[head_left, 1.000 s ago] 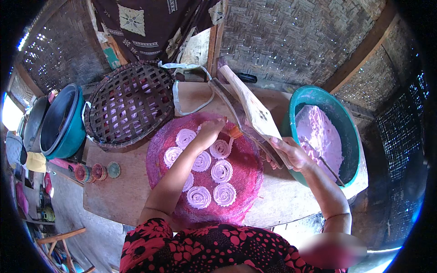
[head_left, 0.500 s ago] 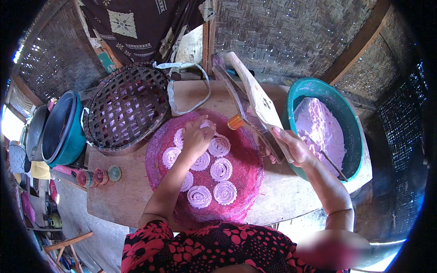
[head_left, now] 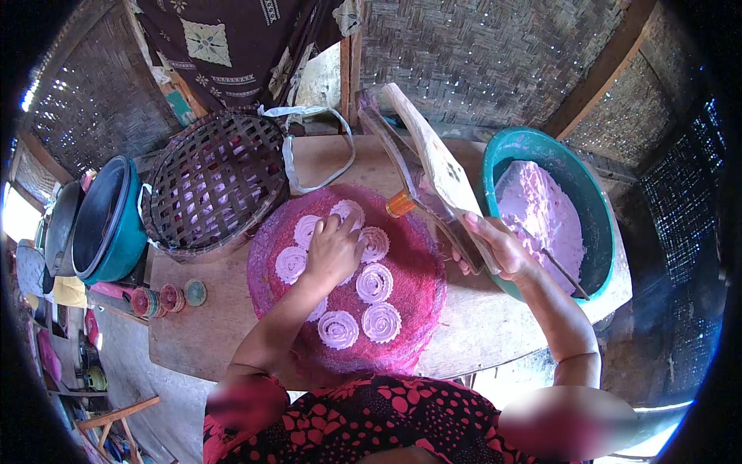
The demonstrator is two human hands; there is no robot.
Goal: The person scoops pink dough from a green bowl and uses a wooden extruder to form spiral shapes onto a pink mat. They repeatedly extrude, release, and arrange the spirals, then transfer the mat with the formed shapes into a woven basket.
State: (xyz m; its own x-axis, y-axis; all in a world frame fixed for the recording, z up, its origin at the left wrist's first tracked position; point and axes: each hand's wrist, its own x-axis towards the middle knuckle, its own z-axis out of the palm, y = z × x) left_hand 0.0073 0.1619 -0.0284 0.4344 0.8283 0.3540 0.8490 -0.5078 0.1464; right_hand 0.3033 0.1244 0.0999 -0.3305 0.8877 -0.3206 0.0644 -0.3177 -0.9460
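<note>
Pink dough swirls [head_left: 374,283] with ridged edges lie on a round red woven mat [head_left: 421,309]. My left hand [head_left: 336,251] reaches over the far swirls, palm down and fingers somewhat apart, with nothing visible in it. The fingertips are at a far swirl [head_left: 347,212]; whether they touch it I cannot tell. A wooden press [head_left: 433,166], made of two long arms with a short orange tube [head_left: 399,204] on its left side, slants over the mat's right edge. My right hand [head_left: 498,247] is wrapped round its near end, thumb on top and fingertips showing underneath.
On the right, a green basin [head_left: 605,267] holds pink dough [head_left: 541,205] and a thin stick [head_left: 563,271]. A lattice-woven basket [head_left: 216,182] stands at left beside a teal tub [head_left: 131,247]. Small round moulds [head_left: 195,292] rest on the wooden table [head_left: 201,340].
My left hand has drawn back a little toward me, uncovering more of the farthest swirl and covering a middle one. The right hand and the press stay nearly where they were.
</note>
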